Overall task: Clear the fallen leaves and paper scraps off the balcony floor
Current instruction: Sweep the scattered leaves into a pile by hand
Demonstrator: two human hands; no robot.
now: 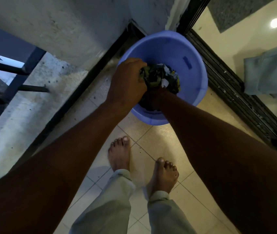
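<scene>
A blue plastic bucket [190, 53] stands on the tiled balcony floor in the corner by the wall. Over its mouth both hands hold a bunch of dark green leaves mixed with white paper scraps [161, 76]. My left hand [127, 81] curls round the left side of the bunch from above. My right hand [153, 97] is underneath the bunch, inside the bucket's rim, and mostly hidden in shadow and by the left hand. The leaves and scraps fill the bucket's centre, so what lies loose in it and what is held cannot be separated.
A grey concrete ledge [33, 102] with dark blue railing bars [19, 71] runs along the left. A black sliding-door track [235, 85] borders the right, with an indoor floor and folded cloth [269, 75] beyond. My bare feet [120, 154] stand on cream tiles with small specks of dirt.
</scene>
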